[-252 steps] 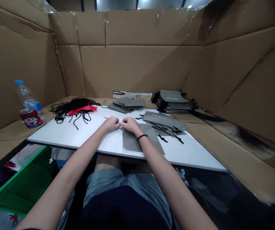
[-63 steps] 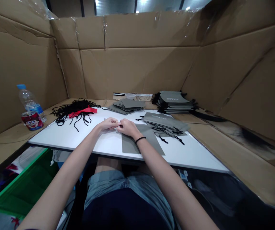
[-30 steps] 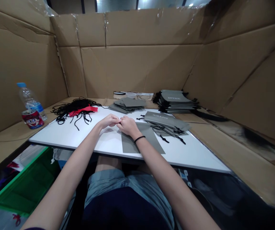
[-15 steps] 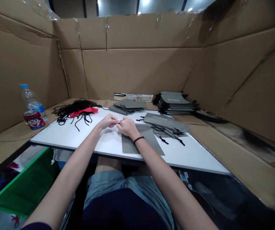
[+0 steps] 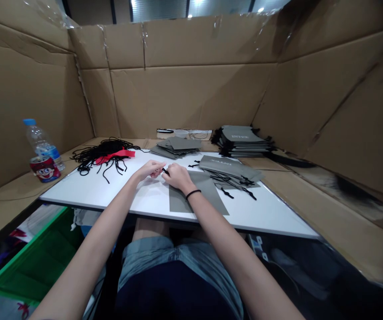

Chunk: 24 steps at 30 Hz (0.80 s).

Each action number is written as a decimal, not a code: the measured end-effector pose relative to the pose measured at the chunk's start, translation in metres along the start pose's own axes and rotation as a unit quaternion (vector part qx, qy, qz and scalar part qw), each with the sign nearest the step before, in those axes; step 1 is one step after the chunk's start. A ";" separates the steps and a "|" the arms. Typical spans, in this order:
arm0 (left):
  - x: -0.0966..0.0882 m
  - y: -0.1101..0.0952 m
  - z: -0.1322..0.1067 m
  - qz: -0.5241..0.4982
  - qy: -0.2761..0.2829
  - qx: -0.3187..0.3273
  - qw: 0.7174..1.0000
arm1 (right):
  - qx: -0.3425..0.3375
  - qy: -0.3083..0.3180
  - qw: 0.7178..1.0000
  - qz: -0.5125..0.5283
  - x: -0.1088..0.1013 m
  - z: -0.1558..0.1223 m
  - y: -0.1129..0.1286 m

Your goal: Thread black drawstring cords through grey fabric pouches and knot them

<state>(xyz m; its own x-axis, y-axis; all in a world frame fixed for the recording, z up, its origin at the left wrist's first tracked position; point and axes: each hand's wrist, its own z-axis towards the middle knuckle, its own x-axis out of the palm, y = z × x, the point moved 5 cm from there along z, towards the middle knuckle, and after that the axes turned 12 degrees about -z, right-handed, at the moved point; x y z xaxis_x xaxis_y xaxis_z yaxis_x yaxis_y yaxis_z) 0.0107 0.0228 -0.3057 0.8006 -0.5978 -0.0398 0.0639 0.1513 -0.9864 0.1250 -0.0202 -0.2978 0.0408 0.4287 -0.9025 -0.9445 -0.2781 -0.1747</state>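
My left hand [image 5: 149, 169] and my right hand [image 5: 177, 176] meet at the top left corner of a flat grey paper bag [image 5: 196, 195] lying on the white board [image 5: 111, 191]. Both hands pinch a short black cord [image 5: 164, 170] whose end shows between their fingertips. My right hand, with a black band at the wrist, rests on the bag. A tangle of black cords [image 5: 101, 151] tied with a red strip lies at the far left of the board.
Grey bags with cords [image 5: 231, 170] lie to the right, a loose pile of grey bags [image 5: 177, 146] behind, a taller stack [image 5: 243, 140] at the back right. A water bottle [image 5: 41, 142] and a red can [image 5: 45, 168] stand left. Cardboard walls enclose the desk.
The hands have stayed together at the bag's corner throughout. A black cord end now shows between the fingertips, where before it was hidden.
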 end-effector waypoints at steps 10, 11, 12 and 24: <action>0.002 -0.004 -0.001 -0.012 0.034 0.036 0.999 | 0.014 0.009 1.000 0.005 0.000 0.000 -0.003; 0.001 -0.004 -0.001 -0.019 0.033 0.042 0.998 | 0.014 0.009 1.000 0.005 0.000 -0.001 -0.003; 0.001 -0.004 -0.001 -0.023 0.032 0.047 0.998 | 0.015 0.007 1.000 0.005 -0.001 -0.001 -0.003; 0.000 -0.004 0.001 0.003 0.011 0.055 0.998 | 0.017 -0.011 1.000 0.001 -0.004 0.000 -0.003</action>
<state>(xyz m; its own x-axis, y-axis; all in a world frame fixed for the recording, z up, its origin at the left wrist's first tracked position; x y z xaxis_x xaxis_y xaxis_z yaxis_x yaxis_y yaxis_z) 0.0113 0.0232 -0.3016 0.7876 -0.6142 -0.0499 0.1254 0.2391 -0.9629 0.1276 -0.0210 -0.2935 0.0330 0.4466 -0.8941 -0.9549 -0.2499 -0.1601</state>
